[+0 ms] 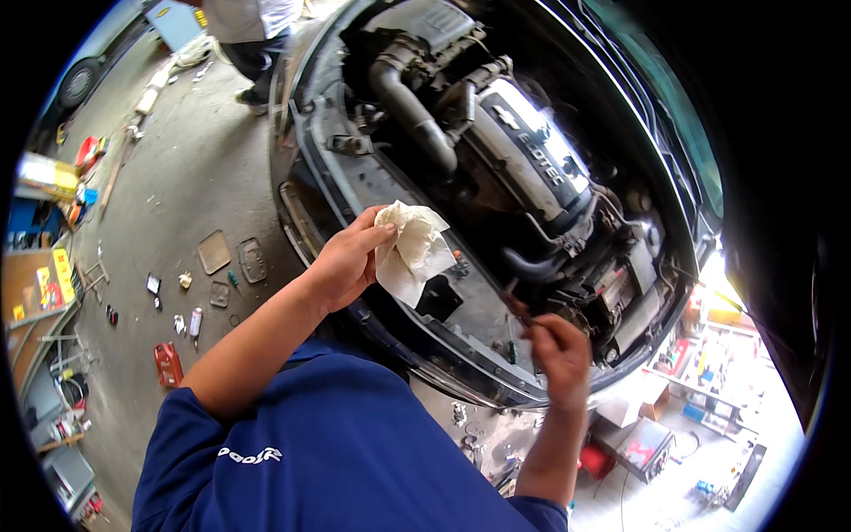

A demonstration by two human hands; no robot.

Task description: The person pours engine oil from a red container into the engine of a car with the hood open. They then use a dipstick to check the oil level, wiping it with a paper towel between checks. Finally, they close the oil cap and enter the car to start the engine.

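Observation:
My left hand (347,257) pinches a crumpled white paper towel (412,251) by its left edge, above the front of the car's engine bay. Lower right of it, my right hand (558,355) is closed round a slim, dark reddish tool (517,306), too blurred to name. Its thin end points up and left toward a black hose (532,266). Beyond both hands lies the engine, with a silver and black engine cover (536,155). A ribbed air intake pipe (412,111) curves down beside that cover.
A small green-handled tool (512,352) rests on the front panel. At the upper left stands another person (253,35). Pans (214,252), a spray can (196,322) and a red container (167,364) are on the floor. A cluttered bench (709,372) stands at right.

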